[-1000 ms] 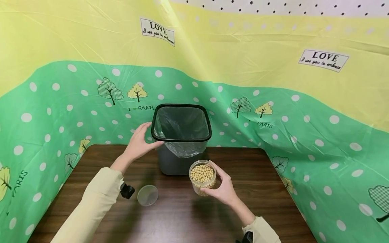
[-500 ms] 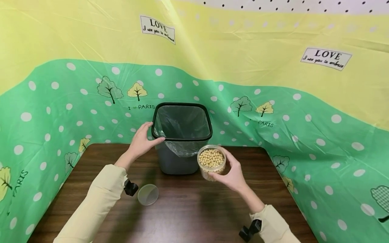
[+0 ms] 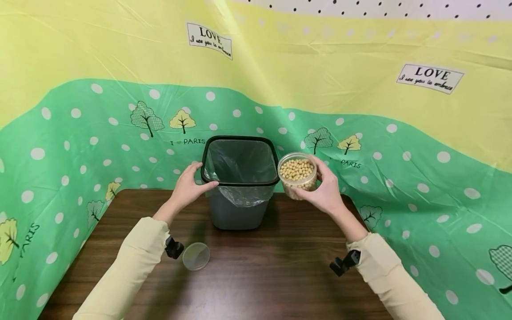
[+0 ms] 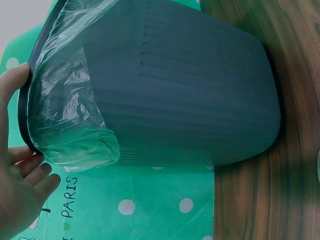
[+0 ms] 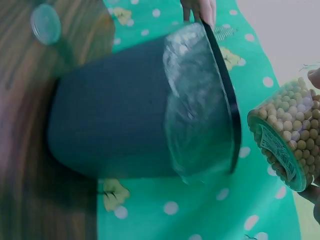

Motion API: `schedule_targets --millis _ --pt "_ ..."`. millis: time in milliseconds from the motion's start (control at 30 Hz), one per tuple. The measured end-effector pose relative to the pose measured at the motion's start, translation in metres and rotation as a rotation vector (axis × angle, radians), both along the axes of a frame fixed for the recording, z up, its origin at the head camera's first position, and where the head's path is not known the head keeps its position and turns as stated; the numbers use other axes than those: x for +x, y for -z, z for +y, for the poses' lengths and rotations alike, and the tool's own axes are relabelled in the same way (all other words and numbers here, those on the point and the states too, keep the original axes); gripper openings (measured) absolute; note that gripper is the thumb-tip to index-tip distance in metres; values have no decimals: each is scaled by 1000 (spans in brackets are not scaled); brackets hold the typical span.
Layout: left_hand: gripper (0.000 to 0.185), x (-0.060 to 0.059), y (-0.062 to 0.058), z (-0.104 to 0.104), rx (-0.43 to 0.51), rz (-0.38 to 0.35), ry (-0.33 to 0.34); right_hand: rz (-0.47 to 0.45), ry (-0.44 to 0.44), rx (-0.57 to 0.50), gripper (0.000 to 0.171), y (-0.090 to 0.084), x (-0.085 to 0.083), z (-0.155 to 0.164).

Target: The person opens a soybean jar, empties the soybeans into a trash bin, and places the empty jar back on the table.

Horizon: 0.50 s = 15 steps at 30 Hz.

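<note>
My right hand (image 3: 325, 187) grips a clear plastic jar (image 3: 297, 195) of soybeans (image 3: 296, 169), thumb in front and fingers on the right side. The jar is lidless, full nearly to the top and raised just right of the black rim (image 3: 244, 183) of a dark grey trash can (image 3: 238, 213). In the right wrist view the jar (image 5: 280, 145) shows its labelled base. Spread across the can's left front corner, my left hand (image 3: 186, 186) touches the rim with thumb and fingertips. A clear plastic bag (image 4: 75, 110) lines the can and folds over the rim.
A clear round lid (image 3: 196, 256) lies on the dark wooden table (image 3: 248, 280), in front and left of the can. A green and yellow patterned cloth (image 3: 120, 106) hangs close behind the can and along both sides of the table.
My right hand has lifted the soybean jar from in front of the trash can up and to the right, beside the rim. The left hand has stayed at the can's corner.
</note>
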<state>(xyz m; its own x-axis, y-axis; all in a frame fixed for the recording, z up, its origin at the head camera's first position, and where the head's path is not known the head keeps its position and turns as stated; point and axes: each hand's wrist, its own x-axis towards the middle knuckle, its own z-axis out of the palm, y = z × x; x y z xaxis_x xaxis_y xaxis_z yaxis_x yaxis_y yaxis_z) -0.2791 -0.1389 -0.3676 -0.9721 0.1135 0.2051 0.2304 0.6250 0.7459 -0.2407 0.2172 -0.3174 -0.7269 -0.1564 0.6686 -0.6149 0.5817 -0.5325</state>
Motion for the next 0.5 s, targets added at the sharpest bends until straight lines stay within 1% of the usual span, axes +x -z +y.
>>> schedule_targets --millis 167,267,400,500 --pt "89 0 -1 -1 10 -8 -4 14 22 43 88 -14 -24 3" --pt "89 -1 -1 -1 17 -11 -8 15 50 91 89 -21 -37 3" --pt "88 -2 -1 0 36 -20 -16 29 65 163 91 -27 -54 2" --pt "87 -1 -1 1 52 -30 -20 36 46 208 90 -27 -66 3"
